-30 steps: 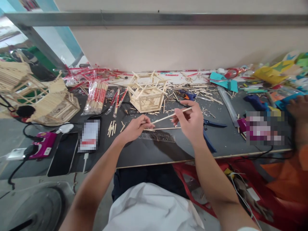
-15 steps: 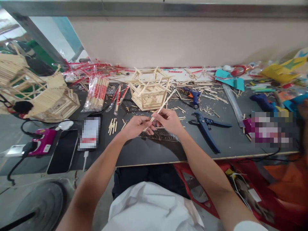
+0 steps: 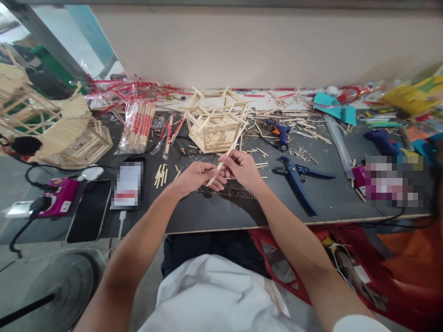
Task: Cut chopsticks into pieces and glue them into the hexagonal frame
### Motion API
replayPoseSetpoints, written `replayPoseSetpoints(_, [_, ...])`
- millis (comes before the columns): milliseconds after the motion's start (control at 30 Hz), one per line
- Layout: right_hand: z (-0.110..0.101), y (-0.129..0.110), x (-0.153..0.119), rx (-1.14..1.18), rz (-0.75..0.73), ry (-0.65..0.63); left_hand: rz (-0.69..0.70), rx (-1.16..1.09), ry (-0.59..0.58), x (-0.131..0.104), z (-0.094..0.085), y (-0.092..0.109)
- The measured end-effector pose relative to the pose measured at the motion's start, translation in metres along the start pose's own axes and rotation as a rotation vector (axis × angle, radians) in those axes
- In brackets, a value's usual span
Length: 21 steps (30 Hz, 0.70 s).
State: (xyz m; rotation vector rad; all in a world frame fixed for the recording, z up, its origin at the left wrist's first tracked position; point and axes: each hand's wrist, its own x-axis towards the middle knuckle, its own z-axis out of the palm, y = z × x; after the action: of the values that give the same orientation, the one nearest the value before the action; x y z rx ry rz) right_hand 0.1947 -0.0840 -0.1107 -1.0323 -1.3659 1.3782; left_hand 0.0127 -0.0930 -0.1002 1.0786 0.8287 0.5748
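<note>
Between my two hands are thin wooden chopsticks (image 3: pixel 231 148), slanting up and to the right. My left hand (image 3: pixel 199 179) closes on their lower end, its fingers curled. My right hand (image 3: pixel 242 168) pinches them higher up with thumb and forefinger. How many sticks I hold is hard to make out. Just behind the hands stands an open many-sided frame (image 3: pixel 221 133) built of the same sticks; the upper ends of the held ones overlap it in view. Under my hands lies a dark patterned ruler-like strip (image 3: pixel 238 191), partly covered.
Blue cutters (image 3: pixel 299 184) lie to the right, with a blue glue gun (image 3: pixel 283 133) behind them. To the left are short stick pieces (image 3: pixel 161 176), two phones (image 3: pixel 89 210), a purple power strip (image 3: pixel 60 196), bagged chopsticks (image 3: pixel 136 127) and a larger stick model (image 3: pixel 74 138).
The held chopsticks have slid down and now stand steeper, their upper ends lower. Both hands stay nearly in place. The view has tilted slightly downward or shifted.
</note>
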Motion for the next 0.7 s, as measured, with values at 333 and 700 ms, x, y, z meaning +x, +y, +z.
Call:
replayPoseSetpoints(333, [0.0011,0.0024,-0.0005,-0.062,-0.044,0.015,0.003,-0.025,0.056,0.0,0.007,0.0026])
replayPoseSetpoints(700, [0.0014,0.0047,0.0002,-0.027,-0.011,-0.008,-0.025,-0.021,0.07,-0.0008,0.0068,0.0027])
